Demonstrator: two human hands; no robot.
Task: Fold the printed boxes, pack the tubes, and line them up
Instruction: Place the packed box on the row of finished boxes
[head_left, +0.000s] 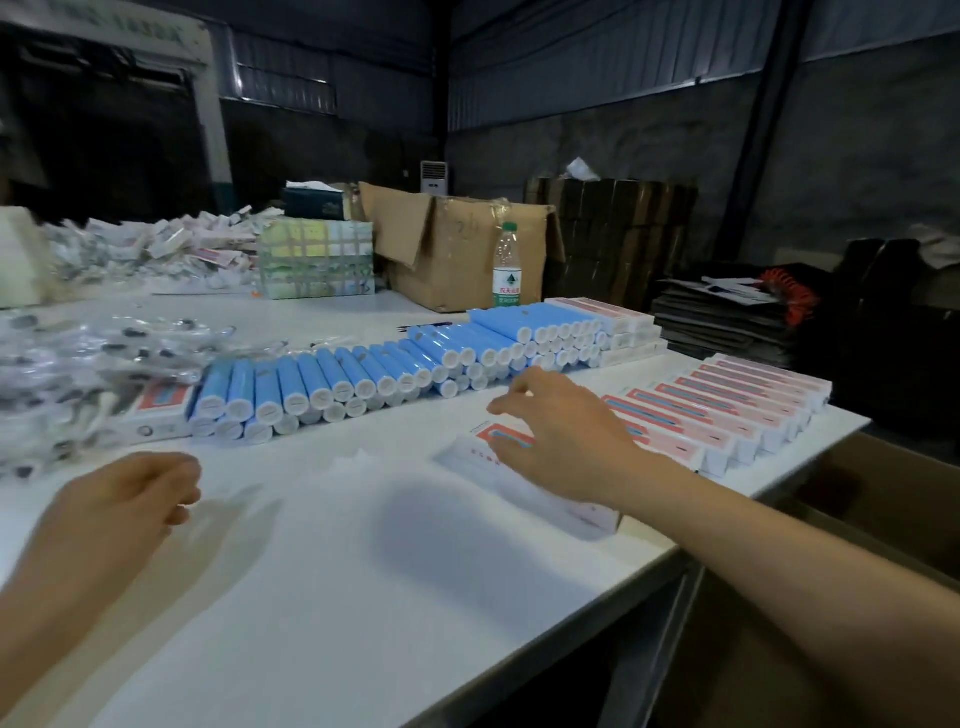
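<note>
A long bank of blue tubes (363, 374) with white caps lies stacked across the middle of the white table (322, 597). Packed pink-and-white boxes (727, 415) stand lined up at the right edge. A stack of flat printed boxes (524, 488) lies near the table's front right. My right hand (561, 436) reaches over that stack with fingers spread and loosely bent, its fingertips at the top flat box; whether it grips the box is unclear. My left hand (124, 499) hovers over the table at the left, fingers loosely curled, holding nothing.
Clear plastic packets (78, 374) pile up at the left. One packed box (156, 410) lies beside the tubes' left end. A water bottle (506, 265), an open cardboard carton (457, 244) and a taped bundle (317, 260) stand at the back. More packed boxes (618, 322) are stacked behind the tubes.
</note>
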